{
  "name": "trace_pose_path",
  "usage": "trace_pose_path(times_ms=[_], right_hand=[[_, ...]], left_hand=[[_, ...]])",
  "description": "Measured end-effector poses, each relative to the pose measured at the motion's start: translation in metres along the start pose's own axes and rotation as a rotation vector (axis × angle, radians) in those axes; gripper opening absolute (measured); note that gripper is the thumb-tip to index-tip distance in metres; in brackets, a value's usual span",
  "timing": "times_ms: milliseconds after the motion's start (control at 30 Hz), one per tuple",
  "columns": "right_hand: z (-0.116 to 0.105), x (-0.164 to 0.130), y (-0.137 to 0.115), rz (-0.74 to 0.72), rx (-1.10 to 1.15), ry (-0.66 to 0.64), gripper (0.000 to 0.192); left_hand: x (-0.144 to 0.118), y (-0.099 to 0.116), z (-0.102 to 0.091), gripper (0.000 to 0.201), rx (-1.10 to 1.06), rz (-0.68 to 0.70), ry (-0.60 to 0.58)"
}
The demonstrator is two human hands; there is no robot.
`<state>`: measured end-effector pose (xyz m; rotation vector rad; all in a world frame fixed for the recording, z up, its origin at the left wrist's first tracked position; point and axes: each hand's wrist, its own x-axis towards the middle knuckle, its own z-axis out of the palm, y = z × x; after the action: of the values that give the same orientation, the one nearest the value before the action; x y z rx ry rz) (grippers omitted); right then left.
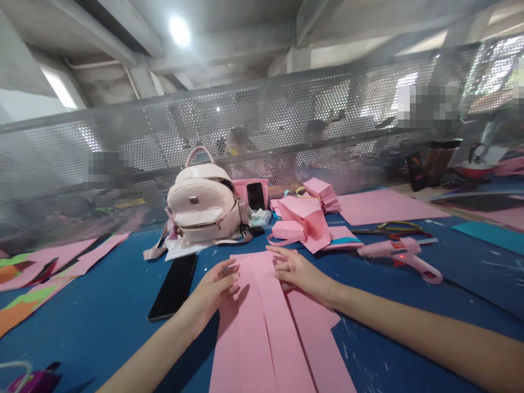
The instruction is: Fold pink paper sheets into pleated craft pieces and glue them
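Note:
Long pink paper strips point(245, 338) lie side by side before me, some overlapping, running from the near edge up to both hands. My left hand point(221, 286) rests at the upper left edge of the paper, fingers loosely bent and apart. Across the upper right edge lies my right hand point(301, 273), its index finger stretched along the paper's top end and the others curled on the surface. Neither hand shows a firm grip. Another pink piece point(315, 311) sticks out from under the right forearm. Left of the left hand lies a black phone point(174, 286).
A pink glue gun point(403, 251) with a red light and scissors point(393, 228) lie right. Folded pink paper shapes point(303, 221) and a white backpack point(204, 202) stand behind. A perforated metal screen point(262, 120) borders the blue table point(110, 305). Coloured sheets point(36, 295) lie left.

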<state>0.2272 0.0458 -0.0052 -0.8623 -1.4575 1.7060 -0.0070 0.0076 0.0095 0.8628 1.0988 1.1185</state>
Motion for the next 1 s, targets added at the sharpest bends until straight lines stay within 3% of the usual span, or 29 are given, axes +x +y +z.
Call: trace_pose_path(times_ms=[133,333,500,800,1000], right_hand=[[0.002,-0.003,-0.008,0.021,0.003,0.005,0.08],[0.005,-0.007,-0.012,0.07,-0.075,-0.021,0.04],[0.006,-0.007,-0.01,0.054,-0.155,-0.038,0.034],[0.013,-0.017,-0.016,-0.006,-0.309,-0.087,0.045],[0.021,-0.023,-0.019,-0.011,-0.355,-0.143,0.034]], left_hand=[[-0.003,0.004,0.001,0.055,0.02,0.038,-0.023],[-0.017,0.007,0.017,0.05,0.052,-0.051,-0.184],[-0.026,0.006,0.024,0.056,0.125,-0.034,-0.241],[-0.025,-0.005,0.018,0.061,0.195,-0.075,-0.148],[-0.028,-0.001,0.022,0.064,0.194,-0.049,-0.093]])
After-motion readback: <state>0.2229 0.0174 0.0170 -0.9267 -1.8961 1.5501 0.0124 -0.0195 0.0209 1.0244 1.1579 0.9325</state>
